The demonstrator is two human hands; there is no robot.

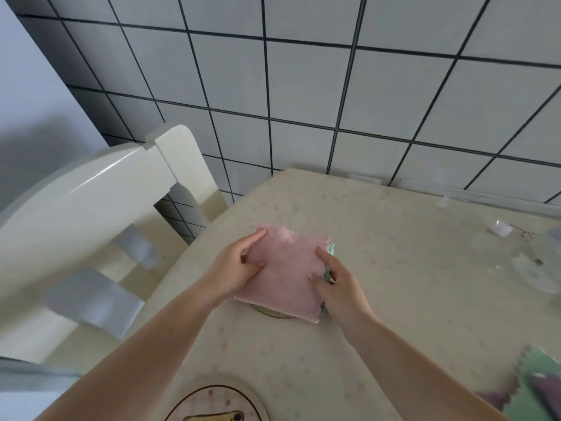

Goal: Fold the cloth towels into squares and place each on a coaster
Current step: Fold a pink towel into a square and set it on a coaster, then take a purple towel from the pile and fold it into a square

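The pink towel (285, 273) lies folded into a rough square on the cream tablecloth (394, 253), and it sits over a round coaster (274, 312) of which only a curved sliver shows at the towel's near edge. A greenish layer peeks out along its right side, whether the towel's own reverse or a second cloth I cannot tell. The left hand (239, 268) rests on the towel's left edge with fingers fairly straight and a little spread, the thumb lying on the pink face; it looks more like pressing than gripping. The right hand (337, 284) is at the right edge, forefinger stretched flat along the top, the other fingers curled down at the ragged border as if pinching the layers there, though the blur keeps me from being certain. To my eye the step is the final squaring and settling on the coaster, and doing it well means keeping the left palm steady as an anchor while the right tucks the scalloped edges flush, then smoothing outward so no layer springs open. The towel seems to overhang the coaster toward the far side, so a small nudge toward the person would centre it. Another coaster (217, 402) waits near the table's front edge, and more cloths (537, 387), green and purple, lie at the lower right, so more folding seems due
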